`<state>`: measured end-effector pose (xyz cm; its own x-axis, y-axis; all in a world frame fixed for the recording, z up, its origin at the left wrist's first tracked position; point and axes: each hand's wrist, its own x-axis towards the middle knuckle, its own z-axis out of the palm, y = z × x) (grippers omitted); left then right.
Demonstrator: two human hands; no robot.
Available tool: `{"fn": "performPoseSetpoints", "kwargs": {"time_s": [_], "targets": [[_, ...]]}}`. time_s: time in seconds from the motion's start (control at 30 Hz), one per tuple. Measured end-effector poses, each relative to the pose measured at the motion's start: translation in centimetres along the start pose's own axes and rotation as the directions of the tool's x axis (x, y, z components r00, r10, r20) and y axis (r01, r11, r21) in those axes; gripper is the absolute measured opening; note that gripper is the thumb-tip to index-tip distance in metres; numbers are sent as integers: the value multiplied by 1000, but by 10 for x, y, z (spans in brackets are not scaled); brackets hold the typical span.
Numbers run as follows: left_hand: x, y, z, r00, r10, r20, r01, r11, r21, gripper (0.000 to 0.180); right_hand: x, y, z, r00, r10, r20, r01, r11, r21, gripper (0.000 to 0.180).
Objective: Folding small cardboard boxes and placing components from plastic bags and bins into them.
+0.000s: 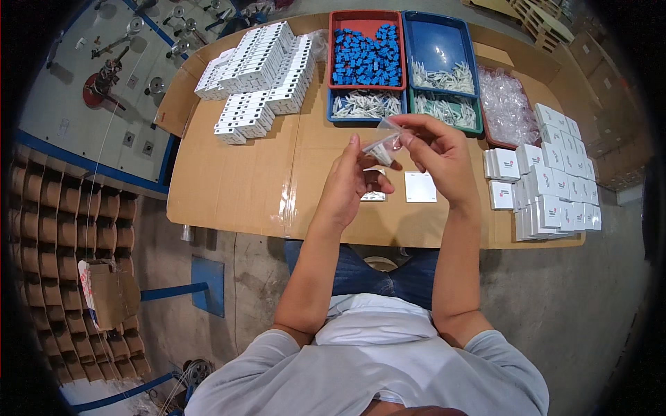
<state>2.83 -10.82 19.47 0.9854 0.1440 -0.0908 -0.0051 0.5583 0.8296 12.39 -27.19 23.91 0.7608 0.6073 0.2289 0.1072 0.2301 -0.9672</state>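
Observation:
Over the cardboard-covered table I hold a small clear plastic bag [381, 150] with white pieces inside. My left hand [345, 182] is closed round its lower part, with some fingers curled beneath. My right hand [442, 158] pinches the bag's top edge between thumb and index finger. Below the right hand lies a white square plate [420, 187] flat on the cardboard. A second white item [375, 188] lies partly hidden under my left hand.
Behind my hands are a red tray [331, 52] of blue plugs [368, 59], and blue [437, 38] and green trays [478, 119] of small white pieces. Clear bags [506, 104] fill another tray. White boxes [551, 177] are stacked right; white units [267, 69] are piled left.

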Motion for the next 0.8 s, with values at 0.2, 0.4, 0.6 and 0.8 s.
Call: {"fn": "performPoseSetpoints", "kwargs": {"time_s": [0.2, 0.4, 0.6, 0.8], "targets": [[2, -1, -9, 995, -87, 49, 89, 995, -48, 45, 0, 10, -11, 1000, -14, 19, 15, 996, -86, 15], [-4, 3, -10, 999, -21, -45, 22, 1000, 17, 40, -1, 13, -11, 999, 14, 31, -7, 977, -211, 13], [0, -6, -29, 988, 109, -111, -74, 957, 280, 41, -1, 36, -12, 994, 76, 76, -39, 914, -404, 17], [12, -40, -76, 988, 128, -85, -72, 875, 479, 37, -8, 102, -10, 996, 13, 90, 25, 910, -414, 21]]}}
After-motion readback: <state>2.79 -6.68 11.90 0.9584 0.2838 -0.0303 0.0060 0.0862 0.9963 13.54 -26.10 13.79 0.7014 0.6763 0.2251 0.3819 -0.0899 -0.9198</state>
